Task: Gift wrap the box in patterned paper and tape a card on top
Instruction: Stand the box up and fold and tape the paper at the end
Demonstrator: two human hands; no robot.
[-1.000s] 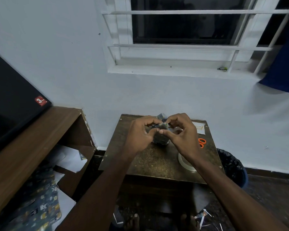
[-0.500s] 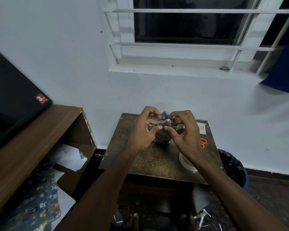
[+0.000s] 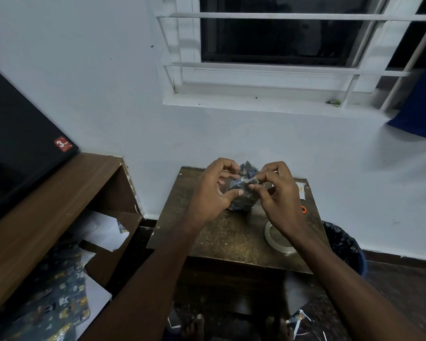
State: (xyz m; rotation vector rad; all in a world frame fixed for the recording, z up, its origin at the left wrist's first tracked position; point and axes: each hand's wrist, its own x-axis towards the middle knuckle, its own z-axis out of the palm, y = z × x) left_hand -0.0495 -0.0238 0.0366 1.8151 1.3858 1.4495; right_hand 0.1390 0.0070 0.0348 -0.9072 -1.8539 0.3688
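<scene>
Over the table [image 3: 221, 242], both hands [image 3: 213, 190] have spread slightly apart on the box [image 3: 241, 200].

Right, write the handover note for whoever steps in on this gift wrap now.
Left hand: fingers curled, thumb on the front of the wrapped box, steadying it.
Right hand: pinching a paper flap at the top of the box.
Box stands on the small brown table, toward its far edge. Tape roll lies at the right near the right wrist; orange scissors handle shows behind that hand; a white card lies at the far right corner.
Done: paper around the box.
Left: fold and tape the top end, tape the card on.
</scene>
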